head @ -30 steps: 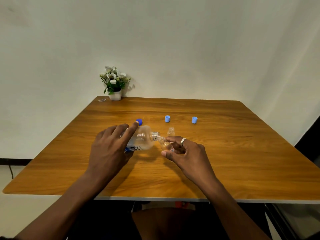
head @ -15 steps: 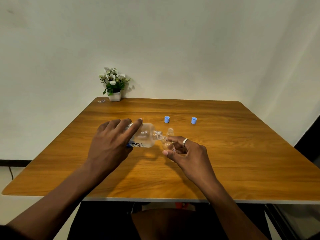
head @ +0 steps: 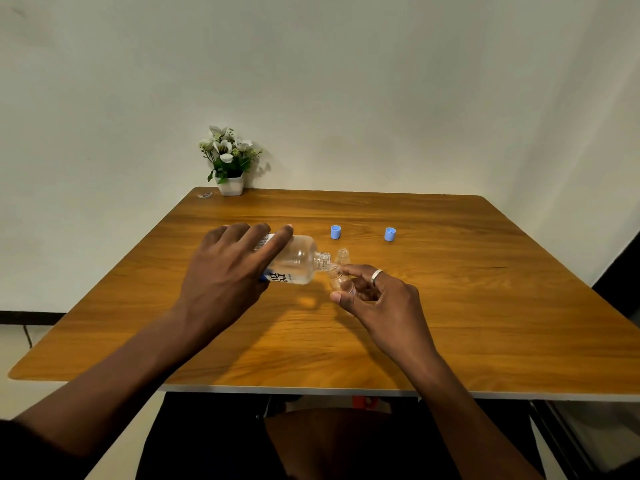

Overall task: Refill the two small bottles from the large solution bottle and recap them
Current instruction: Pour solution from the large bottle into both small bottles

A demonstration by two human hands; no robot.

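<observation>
Left hand [head: 225, 275] gripping tipped large bottle [head: 294, 259], neck at small bottle [head: 339, 282] pinched in right hand [head: 377, 299] over table [head: 485, 306].

Both forearms are bare, with no sleeve showing on either one down to the lower edge of the view. The right hand [head: 384, 306] wears a plain silver ring [head: 376, 276] on one of its fingers [head: 360, 271], while the left hand [head: 228, 271] carries no ring, watch or band. Dark clothing covers the lap.
</observation>
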